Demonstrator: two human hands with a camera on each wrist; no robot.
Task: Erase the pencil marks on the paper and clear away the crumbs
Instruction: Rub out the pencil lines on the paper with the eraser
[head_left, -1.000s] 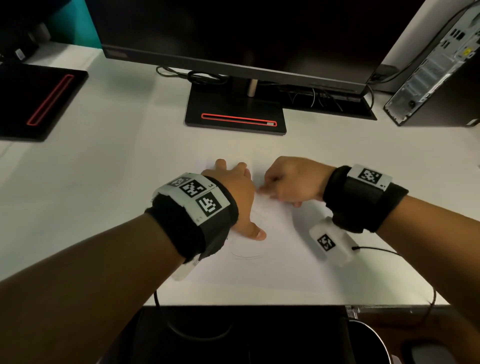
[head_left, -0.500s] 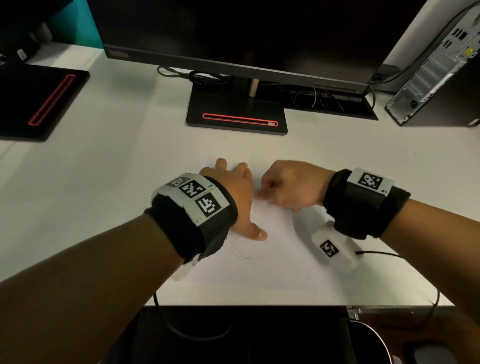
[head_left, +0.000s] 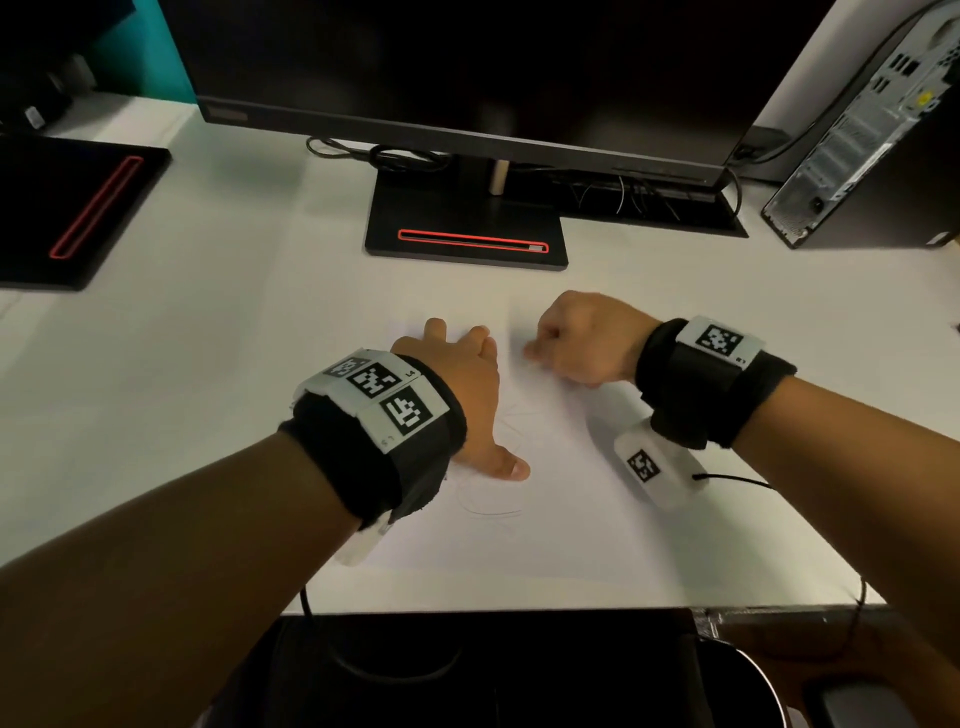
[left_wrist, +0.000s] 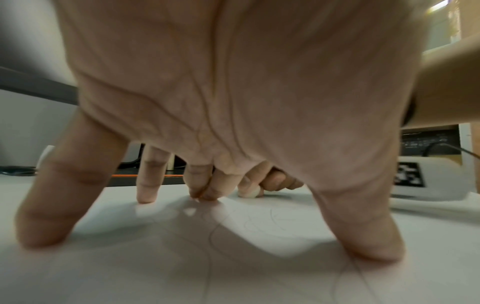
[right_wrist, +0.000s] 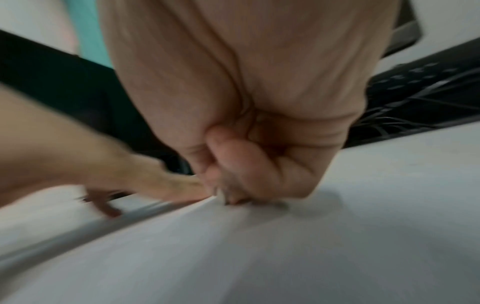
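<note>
Here my left hand (head_left: 462, 379) lies flat, fingers spread, pressing the paper (head_left: 571, 519). My right hand (head_left: 582, 338) is curled tight, pinching a small white eraser (left_wrist: 251, 193) onto it.

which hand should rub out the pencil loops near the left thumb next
Probably the right hand: it pinches the white eraser and rests on the paper beside the marks. The left hand is spread flat, pinning the sheet.
</note>
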